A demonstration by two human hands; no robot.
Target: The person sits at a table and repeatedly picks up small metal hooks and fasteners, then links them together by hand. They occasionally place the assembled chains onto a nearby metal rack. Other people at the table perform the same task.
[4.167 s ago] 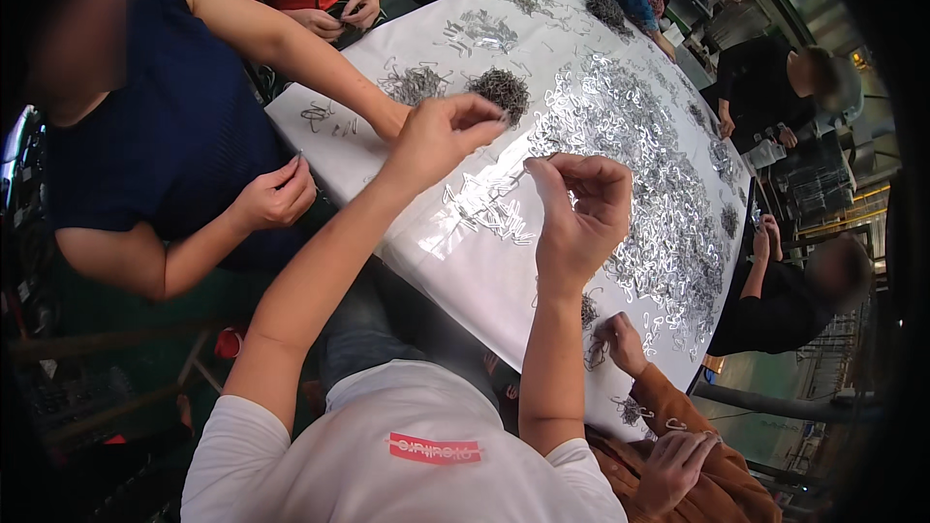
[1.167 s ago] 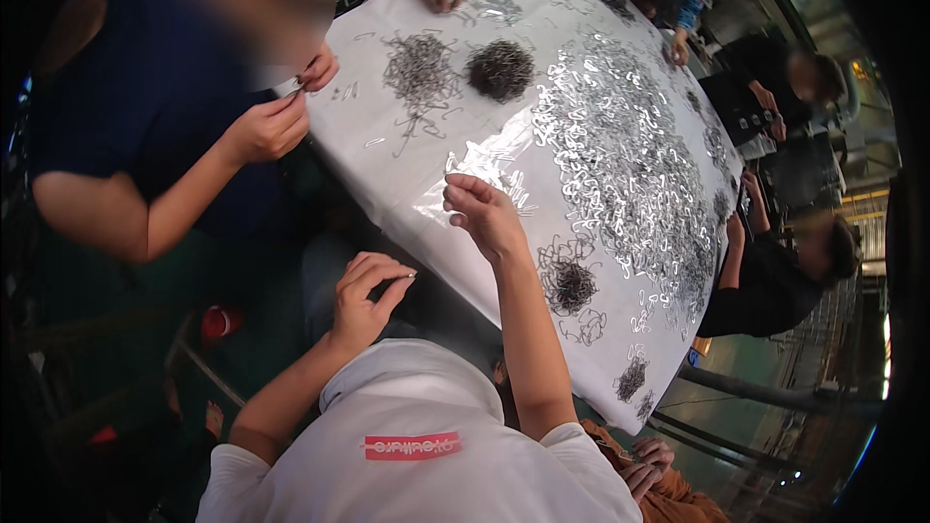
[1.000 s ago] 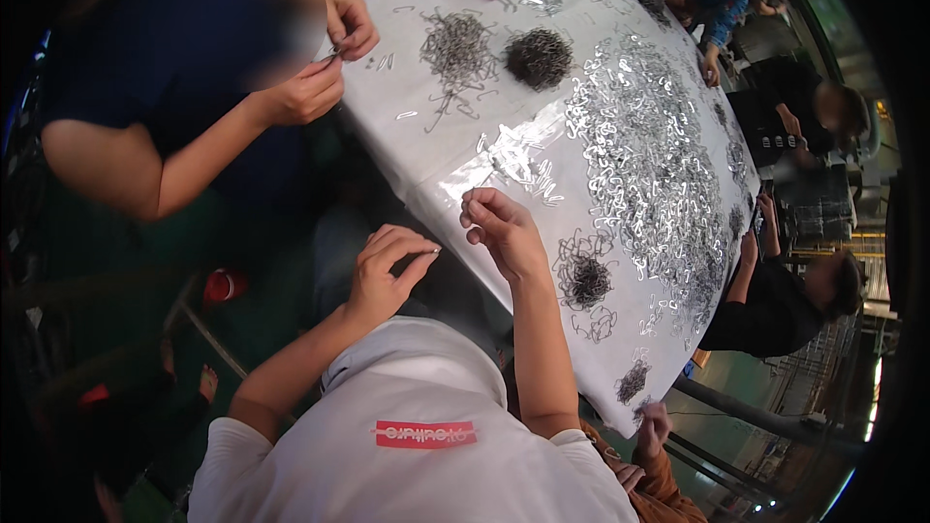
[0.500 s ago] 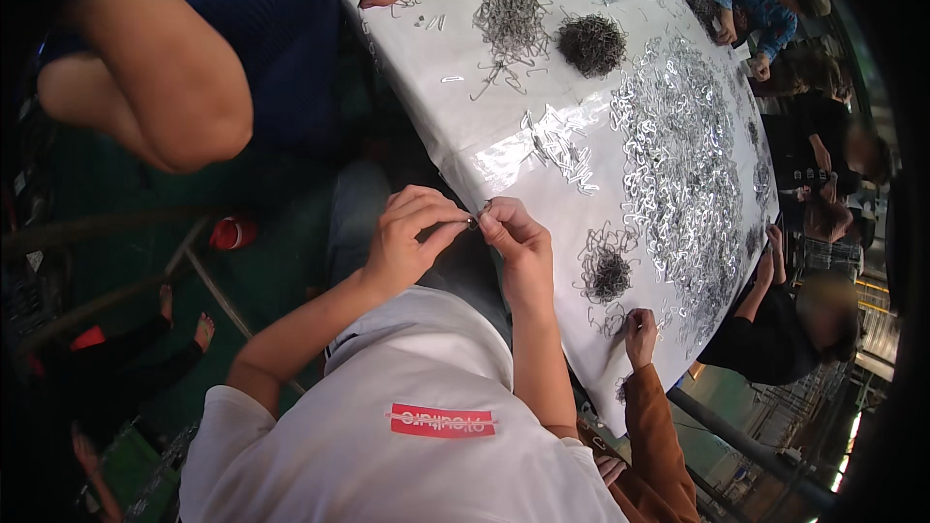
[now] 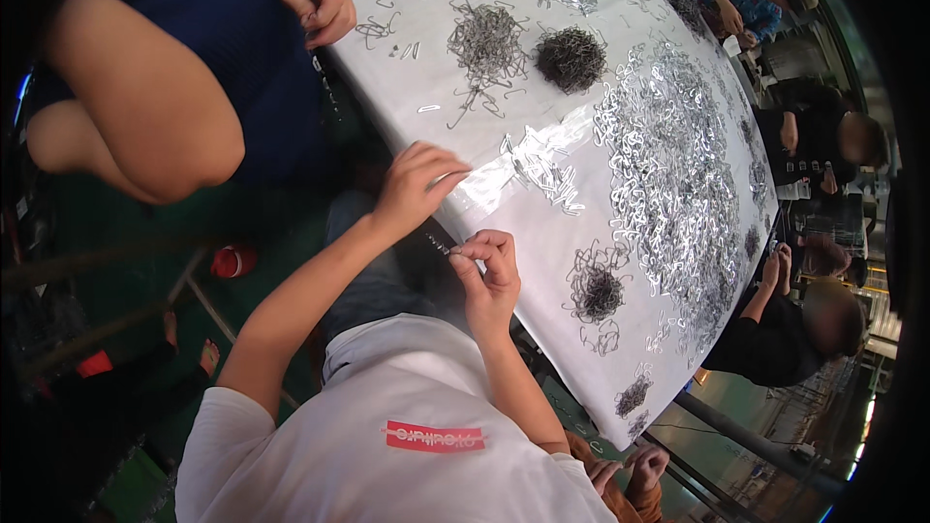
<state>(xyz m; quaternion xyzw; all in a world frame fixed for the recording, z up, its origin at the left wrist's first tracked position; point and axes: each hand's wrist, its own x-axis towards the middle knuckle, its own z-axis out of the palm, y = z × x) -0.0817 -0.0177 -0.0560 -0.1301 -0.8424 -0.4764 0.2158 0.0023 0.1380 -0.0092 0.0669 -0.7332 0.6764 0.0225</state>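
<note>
My left hand [image 5: 418, 184] is over the near edge of the white-covered table, fingers stretched out and apart, with nothing visible in them. It is nearest to a loose group of shiny flat metal clips [image 5: 550, 174]. My right hand [image 5: 492, 276] is lower, just off the table edge, thumb and fingertips pinched together. A small metal hook [image 5: 444, 249] seems to stick out from that pinch, though its exact shape is hard to make out against the dark background. To the right of this hand lies a small heap of dark wire hooks [image 5: 599, 295].
A broad spread of shiny metal pieces [image 5: 668, 174] covers the table's middle, with dark hook piles [image 5: 572, 60] behind. A person in blue [image 5: 242, 48] stands close at my left, a hand [image 5: 320, 5] at the table edge. Other people work along the far side.
My hands, together at the fingertips before, have parted. The left moved up toward the table, the right down and slightly left. The co-worker's brown-sleeved arm has withdrawn from the table.
</note>
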